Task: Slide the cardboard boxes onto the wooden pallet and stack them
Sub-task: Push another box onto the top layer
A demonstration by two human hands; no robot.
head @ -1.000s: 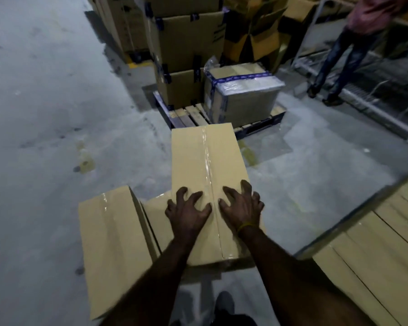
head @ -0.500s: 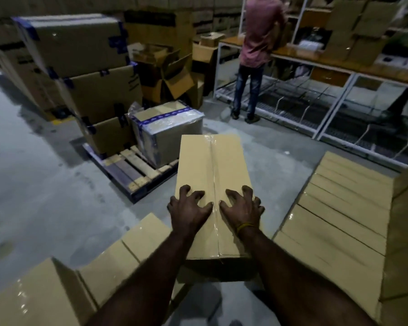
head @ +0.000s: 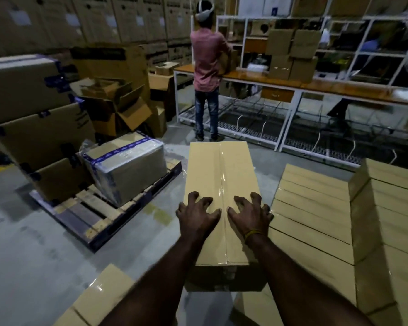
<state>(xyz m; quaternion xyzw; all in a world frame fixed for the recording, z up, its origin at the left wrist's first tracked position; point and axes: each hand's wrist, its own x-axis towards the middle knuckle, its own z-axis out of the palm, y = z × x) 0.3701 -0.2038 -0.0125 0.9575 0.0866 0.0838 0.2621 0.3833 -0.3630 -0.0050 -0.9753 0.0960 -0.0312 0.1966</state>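
Box (head: pixel 222 184) lies lengthwise under your palms, its taped seam running between them. Your left hand (head: pixel 198 214) and right hand (head: pixel 251 214) press flat on its near half, fingers spread and bent at the tips. It sits on the floor between the pallet (head: pixel 99 212) at left and the stacked boxes (head: pixel 316 208) touching it at right.

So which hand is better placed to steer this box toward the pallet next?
Probably the right hand. The wooden pallet lies to the left of the long box, so a push from the box's right side would swing it that way. The left hand presses beside it.
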